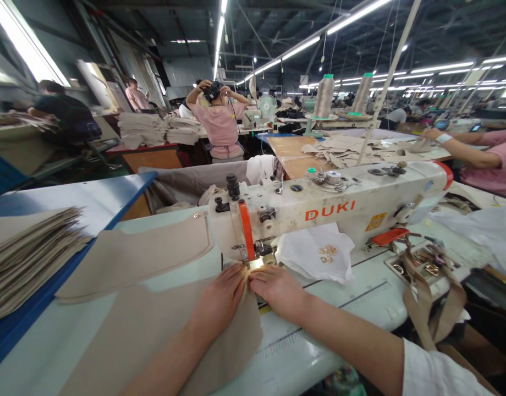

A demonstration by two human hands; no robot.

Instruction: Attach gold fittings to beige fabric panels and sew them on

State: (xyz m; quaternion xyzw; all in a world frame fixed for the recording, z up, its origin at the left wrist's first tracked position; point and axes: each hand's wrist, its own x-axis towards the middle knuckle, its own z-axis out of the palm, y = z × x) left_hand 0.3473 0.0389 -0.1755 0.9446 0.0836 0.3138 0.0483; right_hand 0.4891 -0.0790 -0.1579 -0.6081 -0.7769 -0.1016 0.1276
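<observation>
A beige fabric panel (154, 335) lies under the needle area of a white sewing machine (294, 206) with an orange needle-bar guard. My left hand (220, 294) presses on the panel just left of the presser foot, its fingers closed together on the cloth. Close beside it, my right hand (278, 289) pinches the panel's edge in front of the foot; the fingertips nearly meet the left hand's. A lit lamp shines at the needle, where the hands partly hide the cloth. Another beige panel (141, 258), with a small metal ring at its corner, lies flat behind my left hand.
A white cloth (317, 253) carrying several small gold rings lies under the machine arm. To the right stands a parts tray (422, 267) with beige straps over it. A stack of fabric panels (30, 253) lies on a blue-edged table at left. Co-workers sit beyond.
</observation>
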